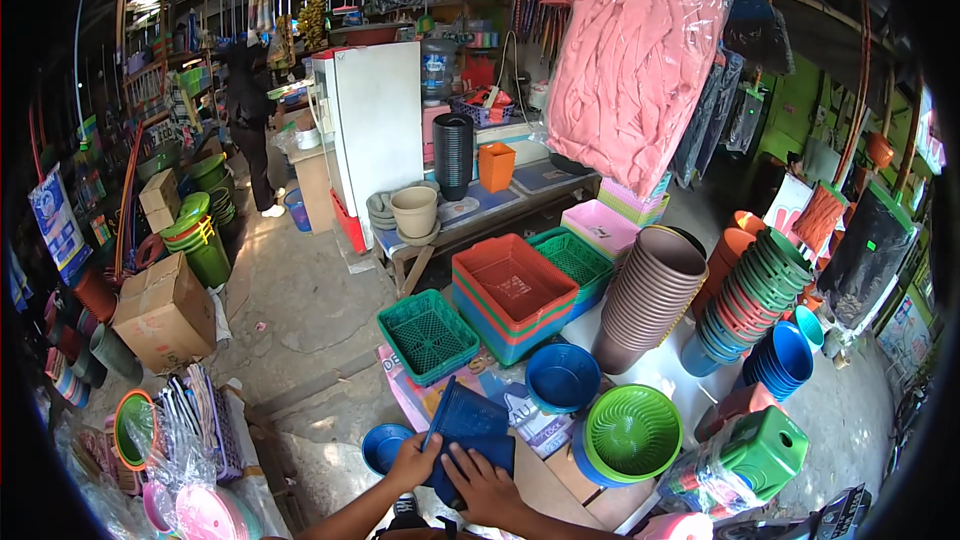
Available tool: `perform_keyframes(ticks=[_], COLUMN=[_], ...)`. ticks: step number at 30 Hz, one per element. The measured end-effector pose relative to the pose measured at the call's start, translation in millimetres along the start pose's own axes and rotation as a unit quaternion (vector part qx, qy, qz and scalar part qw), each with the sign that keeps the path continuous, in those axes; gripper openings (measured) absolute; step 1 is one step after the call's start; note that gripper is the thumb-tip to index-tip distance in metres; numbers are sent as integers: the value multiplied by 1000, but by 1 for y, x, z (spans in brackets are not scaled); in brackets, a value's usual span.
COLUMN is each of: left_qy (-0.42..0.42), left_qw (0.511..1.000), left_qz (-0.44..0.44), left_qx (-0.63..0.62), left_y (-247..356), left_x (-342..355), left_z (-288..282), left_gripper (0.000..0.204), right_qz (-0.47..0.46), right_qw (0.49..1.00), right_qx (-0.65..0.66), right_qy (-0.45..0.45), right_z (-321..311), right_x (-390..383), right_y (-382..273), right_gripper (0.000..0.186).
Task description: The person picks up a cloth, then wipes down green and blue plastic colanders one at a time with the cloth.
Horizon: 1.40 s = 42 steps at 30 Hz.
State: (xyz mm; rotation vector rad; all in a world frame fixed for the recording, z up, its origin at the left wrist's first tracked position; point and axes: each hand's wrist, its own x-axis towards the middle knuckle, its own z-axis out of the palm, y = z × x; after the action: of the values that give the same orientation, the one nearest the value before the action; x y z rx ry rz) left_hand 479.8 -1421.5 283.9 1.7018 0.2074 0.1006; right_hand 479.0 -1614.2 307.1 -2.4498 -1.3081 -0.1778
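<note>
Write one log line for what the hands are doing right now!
left hand: grips edge of dark blue plastic basket | right hand: flat on same basket | nearby: blue bowl, green basket

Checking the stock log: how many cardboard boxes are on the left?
2: a large cardboard box on the floor at left, and a smaller box behind it near green tubs. Clutter may hide others.

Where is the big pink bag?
The big pink bag hangs top right of the head view, above the pink trays and beside the white fridge.
</note>
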Motion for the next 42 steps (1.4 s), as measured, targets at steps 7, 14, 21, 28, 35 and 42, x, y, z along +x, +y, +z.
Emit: perform_keyframes(ticks=[7,14,21,28,35,42], left_qy=[-62,-157,-161,-119,14,137], left_qw=[997,986,986,991,1000,912], left_qz=[-37,29,-14,-21,3,-110], left_qx=[-30,54,32,58,-7,-371], left_y=[1,30,30,34,1,30], left_x=[-27,-51,-47,-29,-5,24], left_z=[11,-15,-16,-14,-9,-2], left_gripper=[37,27,27,31,34,38], right_qz=[119,530,517,298,103,13], right_qw=[986,601,619,922,991,999], right_qx=[-2,591,586,242,34,-6], right_qy=[117,-91,-81,-43,83,42], right_z=[-35,-50,-18,-43,-33,42], right_x=[37,38,32,62,71,27], right_y=[47,132,161,107,10,-12], right_gripper=[69,52,42,58,87,86])
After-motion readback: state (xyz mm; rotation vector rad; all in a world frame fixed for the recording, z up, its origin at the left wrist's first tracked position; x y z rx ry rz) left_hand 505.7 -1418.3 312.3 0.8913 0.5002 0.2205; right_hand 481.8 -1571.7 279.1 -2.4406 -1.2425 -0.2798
